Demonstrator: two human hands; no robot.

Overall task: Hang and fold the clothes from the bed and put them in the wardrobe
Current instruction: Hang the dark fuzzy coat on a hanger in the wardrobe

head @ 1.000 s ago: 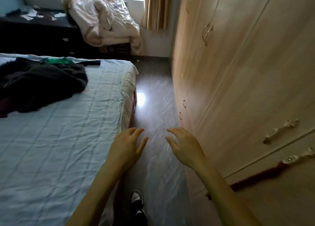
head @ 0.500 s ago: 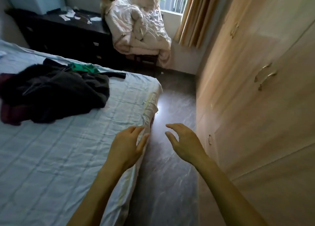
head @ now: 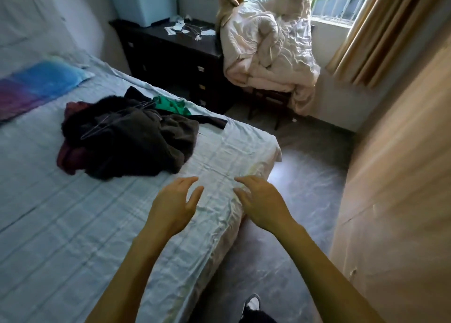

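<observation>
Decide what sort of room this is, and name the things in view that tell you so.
Most likely a bedroom in a home. A bed with a pale sheet carries a pile of clothes, a wooden wardrobe runs along the right, and a dark chest of drawers stands beyond the bed.

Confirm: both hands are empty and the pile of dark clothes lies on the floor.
Not quite: the head view shows the pile of dark clothes lying on the bed itself. The left hand and right hand are indeed empty.
</observation>
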